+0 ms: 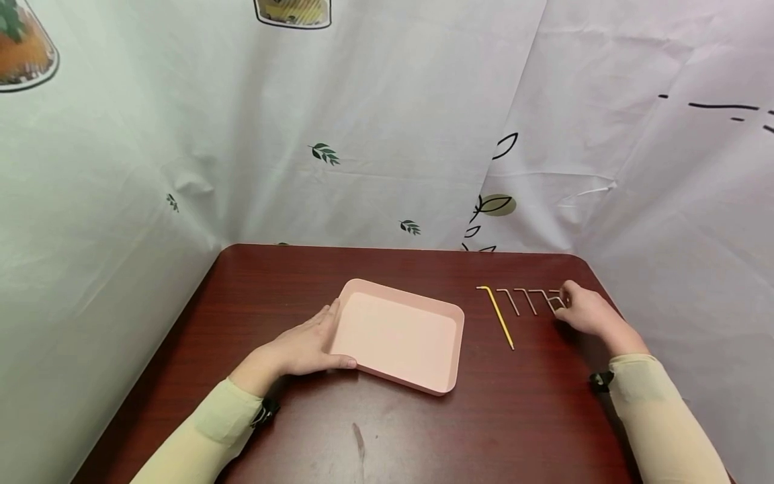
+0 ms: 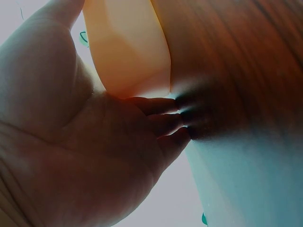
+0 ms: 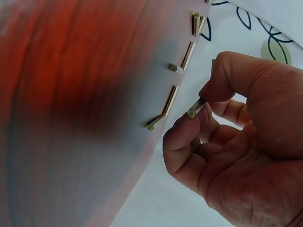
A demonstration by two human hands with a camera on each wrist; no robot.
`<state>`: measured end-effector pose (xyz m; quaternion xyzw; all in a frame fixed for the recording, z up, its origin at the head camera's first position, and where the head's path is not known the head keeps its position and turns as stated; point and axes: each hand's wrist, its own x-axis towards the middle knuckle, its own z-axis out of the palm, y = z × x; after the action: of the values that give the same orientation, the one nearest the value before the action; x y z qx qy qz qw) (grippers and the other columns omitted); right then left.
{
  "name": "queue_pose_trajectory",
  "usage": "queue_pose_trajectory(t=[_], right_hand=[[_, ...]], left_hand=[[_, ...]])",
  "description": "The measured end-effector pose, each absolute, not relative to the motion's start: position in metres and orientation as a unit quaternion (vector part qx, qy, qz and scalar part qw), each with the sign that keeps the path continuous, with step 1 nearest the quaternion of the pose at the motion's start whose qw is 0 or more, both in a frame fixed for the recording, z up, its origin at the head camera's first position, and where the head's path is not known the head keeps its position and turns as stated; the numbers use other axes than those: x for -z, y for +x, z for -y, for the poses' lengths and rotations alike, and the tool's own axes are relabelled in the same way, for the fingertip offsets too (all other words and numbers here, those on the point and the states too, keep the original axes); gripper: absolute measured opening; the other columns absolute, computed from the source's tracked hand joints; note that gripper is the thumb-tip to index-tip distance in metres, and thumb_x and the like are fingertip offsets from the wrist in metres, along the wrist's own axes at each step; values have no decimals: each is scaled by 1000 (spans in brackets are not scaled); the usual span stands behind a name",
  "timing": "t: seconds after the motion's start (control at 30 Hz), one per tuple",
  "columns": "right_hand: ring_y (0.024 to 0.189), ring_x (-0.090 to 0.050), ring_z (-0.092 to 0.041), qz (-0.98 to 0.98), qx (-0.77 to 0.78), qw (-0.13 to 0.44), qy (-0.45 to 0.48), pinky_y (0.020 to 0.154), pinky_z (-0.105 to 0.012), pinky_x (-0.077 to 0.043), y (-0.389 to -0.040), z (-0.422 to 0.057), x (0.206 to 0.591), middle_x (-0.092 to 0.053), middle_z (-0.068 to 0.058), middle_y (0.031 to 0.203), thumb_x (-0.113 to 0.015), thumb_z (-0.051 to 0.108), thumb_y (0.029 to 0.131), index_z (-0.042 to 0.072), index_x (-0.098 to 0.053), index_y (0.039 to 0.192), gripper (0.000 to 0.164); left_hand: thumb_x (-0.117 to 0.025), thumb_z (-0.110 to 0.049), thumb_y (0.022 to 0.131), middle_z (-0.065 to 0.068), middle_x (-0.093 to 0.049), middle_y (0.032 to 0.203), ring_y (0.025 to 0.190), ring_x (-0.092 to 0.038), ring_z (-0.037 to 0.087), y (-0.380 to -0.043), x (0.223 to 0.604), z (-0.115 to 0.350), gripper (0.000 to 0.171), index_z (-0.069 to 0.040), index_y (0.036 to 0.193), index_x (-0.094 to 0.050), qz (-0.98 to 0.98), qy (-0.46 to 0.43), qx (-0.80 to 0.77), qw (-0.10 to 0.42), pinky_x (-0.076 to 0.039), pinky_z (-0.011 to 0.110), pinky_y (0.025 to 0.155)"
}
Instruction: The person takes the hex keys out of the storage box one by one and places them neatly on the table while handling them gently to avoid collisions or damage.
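A shallow pink tray (image 1: 396, 336) lies on the table, turned slightly. My left hand (image 1: 308, 343) rests against its left end, fingers straight along the wall and thumb at the near rim. In the left wrist view, the fingers (image 2: 165, 124) touch the tray's outer side (image 2: 132, 52). At the row's right end, my right hand (image 1: 583, 308) pinches a small metal hex key (image 3: 193, 111) between thumb and index finger, close over the table. Beside it lie several short hex keys (image 1: 529, 302). A longer yellow hex key (image 1: 499, 318) lies leftmost in the row.
The dark red-brown table (image 1: 387, 437) has rounded far corners. White patterned fabric (image 1: 387, 134) hangs behind it and at both sides. The row of keys lies to the right of the tray, with bare tabletop between.
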<state>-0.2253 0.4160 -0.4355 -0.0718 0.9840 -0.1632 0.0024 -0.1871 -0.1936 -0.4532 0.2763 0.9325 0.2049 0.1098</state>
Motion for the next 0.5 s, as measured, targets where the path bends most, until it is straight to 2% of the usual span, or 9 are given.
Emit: queue_pose_trajectory(t=[0.17,0.5], right_hand=[[74,-59,-30,-984,163,2,-66,69,-45,-46,-228,-422,437,-58,-8,81,-80,11,83,4,-54,100,32],[76,-58,-33,-985,163,4,-57,72,-46,-46,-233,-442,443,-59,-12,81,-76,8,86,0,-53,99,27]], left_hand=[[-76,-73,95,29,-12,182,166,-22,50,-187,453,194,134,9,174,-7,-933,277,-202,110,-32,58,130],[-72,-81,93,29,-12,182,167,-22,49,-187,453,195,137,9,174,-7,-933,276,-200,112,-32,58,130]])
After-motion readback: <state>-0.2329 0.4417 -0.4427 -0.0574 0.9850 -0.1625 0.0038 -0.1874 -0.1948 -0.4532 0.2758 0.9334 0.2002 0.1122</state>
